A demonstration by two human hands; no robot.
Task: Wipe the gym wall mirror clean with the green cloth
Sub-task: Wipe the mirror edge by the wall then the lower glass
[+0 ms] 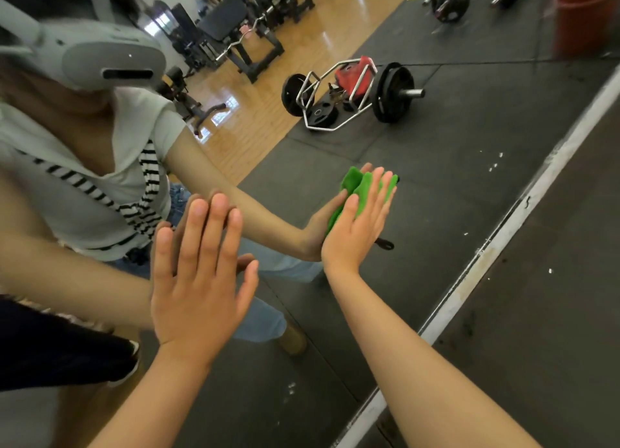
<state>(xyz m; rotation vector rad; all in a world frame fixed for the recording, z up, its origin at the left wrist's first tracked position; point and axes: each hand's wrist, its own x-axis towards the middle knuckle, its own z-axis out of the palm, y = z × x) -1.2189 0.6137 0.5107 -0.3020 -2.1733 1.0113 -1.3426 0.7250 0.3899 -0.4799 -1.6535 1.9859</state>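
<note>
The wall mirror (453, 186) fills most of the view and reflects the gym and me. My right hand (359, 222) presses the crumpled green cloth (357, 186) flat against the glass with straight fingers. The cloth shows above and left of my fingers, partly hidden under the palm. My left hand (201, 279) lies flat on the mirror further left, fingers straight and together, holding nothing. Reflections of both hands meet them at the glass.
The mirror's white bottom frame (503, 232) runs diagonally from lower middle to upper right, with dark rubber floor (553, 313) beside it. Reflected are a hex bar with plates (349, 92), benches, barbells and wooden floor. A red bucket (587, 14) shows top right.
</note>
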